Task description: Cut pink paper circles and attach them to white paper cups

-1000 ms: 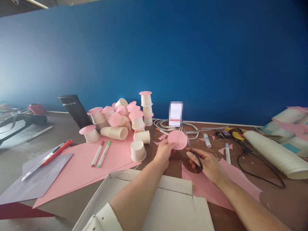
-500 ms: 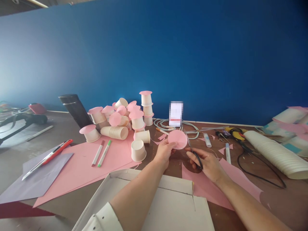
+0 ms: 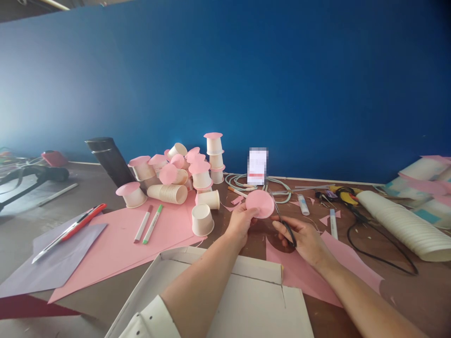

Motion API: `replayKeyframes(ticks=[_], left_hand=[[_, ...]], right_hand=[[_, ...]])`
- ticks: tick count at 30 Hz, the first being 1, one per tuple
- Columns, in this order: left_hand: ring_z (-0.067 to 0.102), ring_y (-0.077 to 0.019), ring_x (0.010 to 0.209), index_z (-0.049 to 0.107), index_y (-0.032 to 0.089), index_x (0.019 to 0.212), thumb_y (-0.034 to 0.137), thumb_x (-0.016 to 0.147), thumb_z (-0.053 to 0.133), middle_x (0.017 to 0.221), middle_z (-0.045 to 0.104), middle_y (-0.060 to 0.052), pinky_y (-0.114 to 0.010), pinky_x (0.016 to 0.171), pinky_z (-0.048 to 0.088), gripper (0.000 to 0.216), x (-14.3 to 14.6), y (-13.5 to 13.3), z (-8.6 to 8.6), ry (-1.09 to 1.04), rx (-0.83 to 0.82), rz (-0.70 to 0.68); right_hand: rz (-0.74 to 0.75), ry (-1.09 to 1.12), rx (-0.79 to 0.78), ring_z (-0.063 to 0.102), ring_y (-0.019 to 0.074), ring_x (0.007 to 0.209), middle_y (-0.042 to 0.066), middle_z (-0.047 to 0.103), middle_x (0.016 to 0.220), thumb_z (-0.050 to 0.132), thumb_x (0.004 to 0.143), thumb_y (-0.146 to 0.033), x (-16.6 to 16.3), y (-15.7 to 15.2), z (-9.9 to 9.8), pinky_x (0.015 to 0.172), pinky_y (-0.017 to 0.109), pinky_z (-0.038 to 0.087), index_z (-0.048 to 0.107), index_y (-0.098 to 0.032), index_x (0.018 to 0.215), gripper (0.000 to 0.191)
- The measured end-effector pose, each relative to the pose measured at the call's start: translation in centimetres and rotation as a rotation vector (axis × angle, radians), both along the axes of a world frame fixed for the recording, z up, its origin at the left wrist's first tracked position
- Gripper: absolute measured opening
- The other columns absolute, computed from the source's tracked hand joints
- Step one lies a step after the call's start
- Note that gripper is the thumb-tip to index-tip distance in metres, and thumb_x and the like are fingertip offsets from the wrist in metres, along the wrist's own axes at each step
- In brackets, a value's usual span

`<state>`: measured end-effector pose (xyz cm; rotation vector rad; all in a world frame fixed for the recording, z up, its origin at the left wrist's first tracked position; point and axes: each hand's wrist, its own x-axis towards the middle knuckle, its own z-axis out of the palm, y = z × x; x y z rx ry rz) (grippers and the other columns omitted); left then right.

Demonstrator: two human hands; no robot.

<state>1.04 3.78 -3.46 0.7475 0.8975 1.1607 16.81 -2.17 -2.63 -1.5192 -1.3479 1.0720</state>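
Pinched in my left hand (image 3: 242, 224) is a round pink paper disc (image 3: 260, 203), held up over the brown table. My right hand (image 3: 303, 238) grips a pair of scissors (image 3: 289, 229) by the dark handles, its fingers wrapped around them. The blades point up and away along the right edge of the disc; I cannot tell whether they touch the paper. Under my right hand lies a larger pink sheet (image 3: 303, 277). Left of my left hand stands an upside-down paper cup (image 3: 203, 224).
Paper cups with pink discs (image 3: 199, 174) cluster at the left, near a black flask (image 3: 112, 159). A utility knife (image 3: 73, 229) and two markers (image 3: 152, 224) lie on paper. White cardboard (image 3: 253, 300) is in front. Stacked cups (image 3: 401, 225), cables and a glue stick (image 3: 303, 205) are right.
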Motion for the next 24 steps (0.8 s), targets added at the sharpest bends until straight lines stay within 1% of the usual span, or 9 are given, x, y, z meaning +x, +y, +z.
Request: replayKeyframes(ticks=[9,16,24], left_hand=[[0.051,-0.0083,0.061,0.068,0.014,0.080,0.021,0.058,0.072,0.075,0.063,-0.003,-0.020,0.054,0.037,0.024,-0.02,0.16,-0.19,0.006,0.009,-0.007],[0.051,-0.0092,0.061,0.068,0.014,0.080,0.021,0.059,0.072,0.065,0.059,-0.001,-0.020,0.054,0.037,0.023,0.03,0.25,-0.42,-0.007,0.011,0.000],[0.050,-0.0078,0.060,0.068,0.014,0.079,0.021,0.058,0.073,0.072,0.062,-0.003,-0.020,0.053,0.036,0.023,0.04,0.25,-0.36,-0.018,0.002,0.001]], right_hand=[[-0.011,0.008,0.005,0.050,0.0100,0.049,-0.003,0.054,0.057,0.066,0.071,-0.058,0.00,0.05,-0.17,0.045,0.022,0.037,0.067,-0.018,0.106,0.053],[-0.006,0.013,-0.002,0.052,0.0110,0.051,-0.002,0.057,0.059,0.065,0.071,-0.058,-0.06,-0.03,-0.01,0.046,0.022,0.038,0.067,-0.018,0.108,0.054],[0.005,0.019,-0.007,0.054,0.0118,0.053,0.000,0.058,0.062,0.065,0.072,-0.057,-0.01,-0.10,0.17,0.048,0.023,0.040,0.066,-0.018,0.110,0.054]])
